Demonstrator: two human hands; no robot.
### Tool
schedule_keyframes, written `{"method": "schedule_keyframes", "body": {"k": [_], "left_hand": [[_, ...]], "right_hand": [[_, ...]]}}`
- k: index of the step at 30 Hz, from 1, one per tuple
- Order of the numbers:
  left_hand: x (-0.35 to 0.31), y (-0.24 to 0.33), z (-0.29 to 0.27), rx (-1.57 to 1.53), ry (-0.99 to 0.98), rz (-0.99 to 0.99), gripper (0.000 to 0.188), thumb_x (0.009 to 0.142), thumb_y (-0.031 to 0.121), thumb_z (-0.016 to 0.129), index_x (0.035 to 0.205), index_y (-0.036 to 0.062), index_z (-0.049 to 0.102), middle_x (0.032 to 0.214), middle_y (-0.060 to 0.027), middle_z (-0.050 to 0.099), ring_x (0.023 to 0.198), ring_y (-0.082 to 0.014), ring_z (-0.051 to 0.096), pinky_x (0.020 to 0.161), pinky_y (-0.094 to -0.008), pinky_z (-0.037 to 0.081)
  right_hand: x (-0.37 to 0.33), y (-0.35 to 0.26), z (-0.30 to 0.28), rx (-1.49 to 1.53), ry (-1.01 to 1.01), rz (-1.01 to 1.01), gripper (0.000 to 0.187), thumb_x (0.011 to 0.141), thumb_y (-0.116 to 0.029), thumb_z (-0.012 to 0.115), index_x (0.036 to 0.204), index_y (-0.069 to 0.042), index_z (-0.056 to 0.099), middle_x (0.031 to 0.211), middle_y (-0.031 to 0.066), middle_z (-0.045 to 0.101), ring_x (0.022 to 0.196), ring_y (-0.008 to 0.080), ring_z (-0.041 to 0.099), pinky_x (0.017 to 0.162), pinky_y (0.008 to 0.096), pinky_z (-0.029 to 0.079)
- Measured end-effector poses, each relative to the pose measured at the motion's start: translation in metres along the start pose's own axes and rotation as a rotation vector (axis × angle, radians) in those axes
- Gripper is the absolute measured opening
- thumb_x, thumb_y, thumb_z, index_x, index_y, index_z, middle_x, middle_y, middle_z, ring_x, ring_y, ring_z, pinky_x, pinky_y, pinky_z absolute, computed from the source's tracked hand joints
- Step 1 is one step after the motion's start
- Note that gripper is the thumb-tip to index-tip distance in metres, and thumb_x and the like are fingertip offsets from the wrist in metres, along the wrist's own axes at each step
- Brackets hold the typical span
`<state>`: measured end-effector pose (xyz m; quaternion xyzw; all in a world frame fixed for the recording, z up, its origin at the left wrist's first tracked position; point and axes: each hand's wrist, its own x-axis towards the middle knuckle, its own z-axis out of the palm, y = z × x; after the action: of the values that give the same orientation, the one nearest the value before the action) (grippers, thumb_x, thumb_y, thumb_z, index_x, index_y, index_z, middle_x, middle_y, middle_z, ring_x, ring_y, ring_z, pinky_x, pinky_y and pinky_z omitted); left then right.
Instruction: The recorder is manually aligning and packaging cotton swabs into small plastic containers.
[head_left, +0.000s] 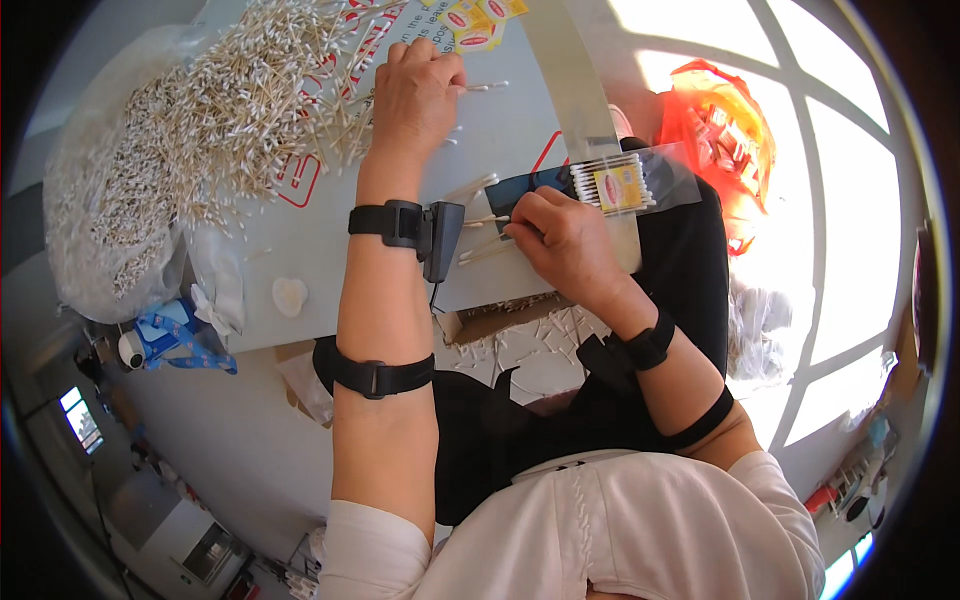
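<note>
My left hand (418,100) is closed, knuckles up, over the table beside a large heap of cotton swabs (240,100). A swab (488,87) sticks out by its thumb; what its fingers hold is hidden underneath. Nearer to me, my right hand (568,245) pinches at the white ends of a few cotton swabs (488,220). More loose swabs (484,250) lie just below these fingers. Right of this hand, a clear plastic sleeve (668,172) contains a row of swabs (586,184) and a yellow card (618,188).
A clear bag (75,220) surrounds the heap's left side. Yellow cards (480,25) lie at the table's far edge. A round cotton pad (290,296) rests near the front edge. An open box (520,325) with swabs sits below the edge. Right stands a red plastic bag (715,130).
</note>
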<state>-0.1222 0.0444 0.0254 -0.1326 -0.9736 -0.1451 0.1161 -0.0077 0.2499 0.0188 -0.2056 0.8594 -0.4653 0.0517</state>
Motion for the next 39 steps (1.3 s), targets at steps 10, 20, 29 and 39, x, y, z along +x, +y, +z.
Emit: {"method": "schedule_keyframes", "body": {"k": [10, 20, 29, 39], "left_hand": [[-0.049, 0.042, -0.024, -0.171, -0.131, -0.223, 0.014, 0.077, 0.004, 0.072, 0.09, 0.0072, 0.065, 0.095, -0.0081, 0.058, 0.099, -0.0298, 0.051, 0.088, -0.0384, 0.044], [-0.112, 0.014, -0.021, -0.441, 0.229, -0.759, 0.022, 0.077, 0.01, 0.074, 0.096, 0.006, 0.064, 0.096, -0.0065, 0.063, 0.1, -0.0297, 0.053, 0.086, -0.0415, 0.046], [-0.073, 0.037, -0.015, 0.142, 0.114, -0.572, 0.031, 0.07, 0.029, 0.08, 0.085, 0.0044, 0.068, 0.091, -0.0112, 0.065, 0.091, -0.033, 0.058, 0.079, -0.0447, 0.048], [-0.096, 0.028, -0.003, -0.078, 0.202, -0.636, 0.01, 0.075, 0.009, 0.071, 0.079, 0.0049, 0.063, 0.088, -0.0093, 0.063, 0.093, -0.033, 0.056, 0.078, -0.0446, 0.047]], "right_hand": [[-0.001, 0.005, 0.001, -0.029, 0.019, 0.017, 0.012, 0.08, -0.009, 0.071, 0.08, -0.006, 0.06, 0.074, 0.0104, 0.058, 0.065, 0.0327, 0.062, 0.056, 0.0404, 0.047], [0.004, -0.003, -0.002, 0.123, 0.068, 0.009, 0.013, 0.08, -0.009, 0.073, 0.086, -0.004, 0.063, 0.076, 0.0096, 0.059, 0.062, 0.0288, 0.06, 0.057, 0.0379, 0.048], [0.085, -0.004, 0.011, -0.175, 0.118, -0.059, 0.03, 0.073, -0.012, 0.075, 0.1, -0.002, 0.067, 0.101, 0.0168, 0.061, 0.106, 0.0365, 0.056, 0.087, 0.0436, 0.049], [0.109, 0.0, 0.037, -0.328, 0.04, -0.132, 0.012, 0.074, -0.013, 0.068, 0.084, -0.006, 0.068, 0.093, 0.0137, 0.062, 0.096, 0.0334, 0.06, 0.081, 0.0436, 0.05]]}}
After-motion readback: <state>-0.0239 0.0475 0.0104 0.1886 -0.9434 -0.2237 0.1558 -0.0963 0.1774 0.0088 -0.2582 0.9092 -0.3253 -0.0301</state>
